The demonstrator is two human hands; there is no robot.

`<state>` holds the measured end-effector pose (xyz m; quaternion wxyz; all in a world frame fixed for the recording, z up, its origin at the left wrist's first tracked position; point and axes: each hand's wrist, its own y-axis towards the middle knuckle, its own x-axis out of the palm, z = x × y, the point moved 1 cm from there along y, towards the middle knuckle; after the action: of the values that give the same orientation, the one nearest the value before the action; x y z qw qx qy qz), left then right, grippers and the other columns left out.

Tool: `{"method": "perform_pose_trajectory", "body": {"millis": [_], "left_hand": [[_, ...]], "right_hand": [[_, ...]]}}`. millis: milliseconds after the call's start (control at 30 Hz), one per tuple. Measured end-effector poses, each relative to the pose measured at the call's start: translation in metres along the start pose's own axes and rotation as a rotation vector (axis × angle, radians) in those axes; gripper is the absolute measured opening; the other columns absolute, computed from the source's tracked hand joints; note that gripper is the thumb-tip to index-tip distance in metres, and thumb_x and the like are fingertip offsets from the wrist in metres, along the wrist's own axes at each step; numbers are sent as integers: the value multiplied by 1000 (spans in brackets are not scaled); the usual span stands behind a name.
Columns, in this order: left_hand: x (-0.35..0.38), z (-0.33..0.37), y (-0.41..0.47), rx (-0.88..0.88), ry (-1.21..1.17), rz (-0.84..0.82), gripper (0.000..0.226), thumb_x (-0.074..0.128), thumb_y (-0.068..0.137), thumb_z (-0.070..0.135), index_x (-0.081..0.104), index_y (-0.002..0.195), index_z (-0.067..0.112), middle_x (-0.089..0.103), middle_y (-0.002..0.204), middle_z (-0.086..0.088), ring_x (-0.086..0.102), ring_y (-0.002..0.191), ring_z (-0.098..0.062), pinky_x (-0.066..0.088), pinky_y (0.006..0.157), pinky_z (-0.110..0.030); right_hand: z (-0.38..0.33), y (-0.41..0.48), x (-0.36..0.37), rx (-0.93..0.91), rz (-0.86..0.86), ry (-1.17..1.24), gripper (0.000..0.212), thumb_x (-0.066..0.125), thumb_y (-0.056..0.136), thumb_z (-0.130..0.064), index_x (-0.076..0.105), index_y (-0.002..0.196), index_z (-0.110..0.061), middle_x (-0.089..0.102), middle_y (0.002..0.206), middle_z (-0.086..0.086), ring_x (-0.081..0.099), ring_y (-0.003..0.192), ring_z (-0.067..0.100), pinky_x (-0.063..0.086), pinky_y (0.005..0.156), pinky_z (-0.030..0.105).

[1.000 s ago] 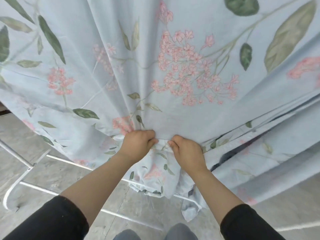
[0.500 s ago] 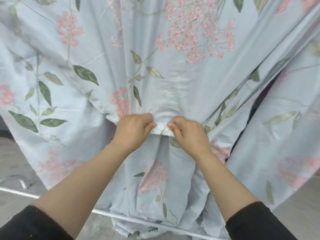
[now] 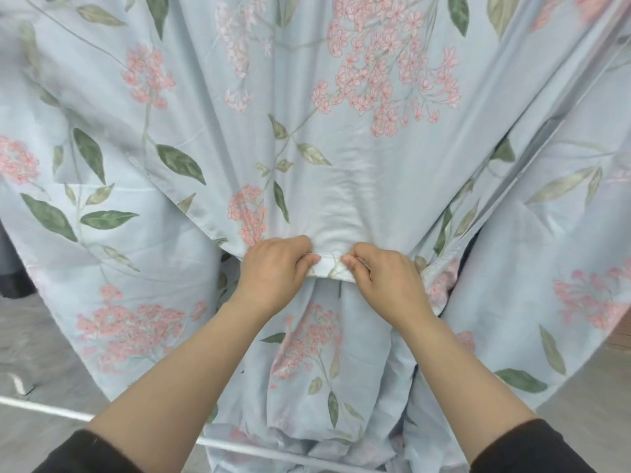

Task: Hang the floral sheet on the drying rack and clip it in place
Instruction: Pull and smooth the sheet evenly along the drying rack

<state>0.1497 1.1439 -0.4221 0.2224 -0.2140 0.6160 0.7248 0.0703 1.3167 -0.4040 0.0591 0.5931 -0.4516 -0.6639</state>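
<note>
In the head view, the sheet fills almost the whole picture. It is light blue, with pink flower clusters and green leaves. It hangs down in front of the person in long folds that run together toward the middle, where the two hands hold it. What it hangs from is above the top of the picture and cannot be seen.

The left hand and the right hand are close side by side, with only a short piece of the hem between them. Each hand has its fingers curled and pinches this hem between the thumb and the fingers. The knuckles point up and the backs of the hands face the camera. The hem between the hands is pulled straight.

Under the hands, more of the sheet falls down in loose folds and bunches over a white bar. This bar runs across the bottom of the picture from the left edge and passes behind the left forearm. On the right, one fold opens in a dark gap.

Both forearms are bare, and a black sleeve shows at each lower corner: the left sleeve and the right sleeve. A grey floor is seen at the lower left, and something dark is at the left edge; I cannot tell what it is.
</note>
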Motion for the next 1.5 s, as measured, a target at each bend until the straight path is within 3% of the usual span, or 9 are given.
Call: {"method": "perform_pose_trajectory", "body": {"millis": [167, 467, 667, 900, 1033, 1200, 1300, 1500], "left_hand": [[14, 7, -10, 5, 0, -1, 30, 54, 91, 35, 54, 72, 12, 50, 53, -2, 48, 53, -25, 30, 48, -31], [36, 7, -38, -3, -9, -23, 32, 49, 89, 37, 49, 68, 13, 42, 50, 2, 45, 50, -24, 27, 47, -30], [53, 3, -58, -7, 17, -28, 32, 47, 89, 39, 52, 70, 13, 46, 51, 1, 47, 53, -25, 20, 46, -29], [70, 4, -79, -11, 22, -31, 35, 41, 88, 43, 46, 67, 16, 34, 50, 6, 39, 49, -22, 19, 47, -29], [83, 7, -90, -21, 14, -32, 35, 41, 88, 42, 45, 64, 16, 31, 50, 8, 34, 47, -19, 14, 44, -26], [101, 13, -106, -42, 5, -49, 33, 42, 87, 41, 44, 63, 17, 29, 50, 10, 38, 45, -19, 22, 47, -27], [111, 15, -114, -40, -10, -80, 33, 42, 87, 40, 42, 62, 19, 28, 49, 11, 31, 45, -14, 14, 44, -22], [129, 11, -134, -90, -31, -173, 32, 53, 86, 35, 35, 64, 22, 31, 49, 10, 35, 47, -17, 19, 46, -27]], "right_hand": [[11, -12, 7, -3, 12, -13, 29, 44, 99, -41, 58, 88, -17, 63, 70, 2, 61, 70, 28, 47, 60, 38], [21, -39, 35, 7, -9, -5, 30, 43, 99, -41, 56, 87, -17, 63, 70, 2, 61, 69, 29, 42, 57, 35], [25, -56, 54, 22, -12, 4, 31, 43, 99, -42, 57, 85, -17, 62, 67, 1, 61, 66, 28, 47, 58, 38], [34, -75, 75, 24, -11, 1, 44, 28, 93, -51, 58, 86, -20, 63, 67, -1, 62, 64, 27, 49, 56, 39], [42, -87, 84, 37, -38, -9, 37, 34, 95, -47, 57, 86, -20, 62, 66, -1, 61, 63, 26, 50, 58, 40], [54, -100, 96, 45, -78, -21, 29, 43, 98, -43, 55, 85, -20, 61, 66, -3, 61, 62, 25, 50, 57, 40], [59, -110, 104, 62, -90, -25, 31, 43, 98, -44, 56, 85, -19, 62, 66, -1, 62, 63, 26, 49, 57, 39], [63, -127, 125, 107, -158, -2, 31, 42, 99, -43, 55, 87, -18, 63, 69, 1, 62, 67, 27, 48, 58, 37]]}}
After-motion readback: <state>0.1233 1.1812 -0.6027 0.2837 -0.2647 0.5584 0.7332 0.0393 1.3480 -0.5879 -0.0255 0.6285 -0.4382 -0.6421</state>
